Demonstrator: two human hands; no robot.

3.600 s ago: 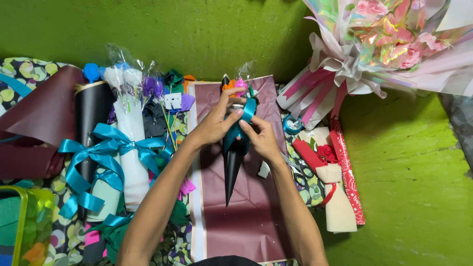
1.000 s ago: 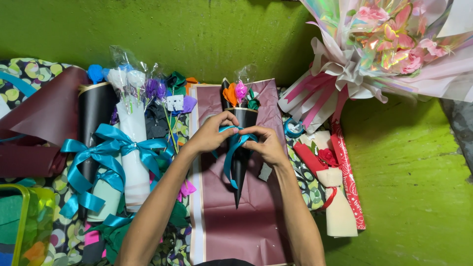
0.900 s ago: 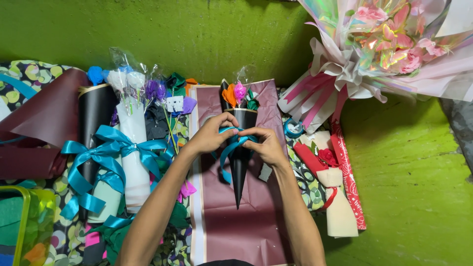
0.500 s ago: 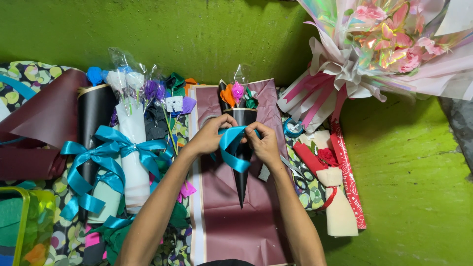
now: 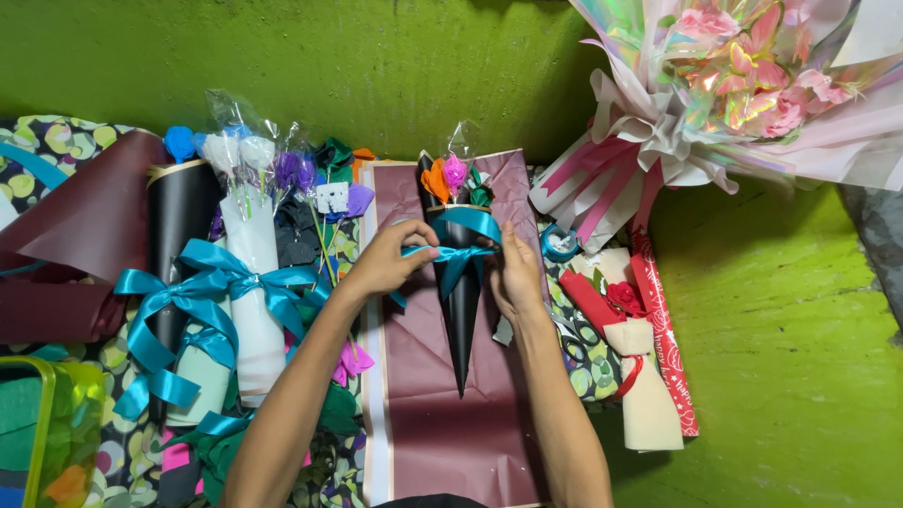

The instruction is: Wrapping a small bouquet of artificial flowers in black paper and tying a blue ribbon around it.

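Black paper cone (image 5: 461,310) w/ small paper flowers (image 5: 455,179) lies mid-frame on a maroon sheet (image 5: 414,395), long axis 12–6 o'clock, open mouth at 12, tip at 6. Teal ribbon (image 5: 450,252) crosses it near the top, running 9–3. Left hand (image 5: 388,259) sits at 9 o'clock of the cone, fingers pinched on one ribbon end; right hand (image 5: 513,277) at 3 o'clock, fingers closed on the other end, touching the cone's edge. Both about equally near.

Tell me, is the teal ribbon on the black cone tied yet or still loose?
Partly tied: the teal ribbon crosses the black cone, pulled taut between left hand and right hand; no finished bow shows.
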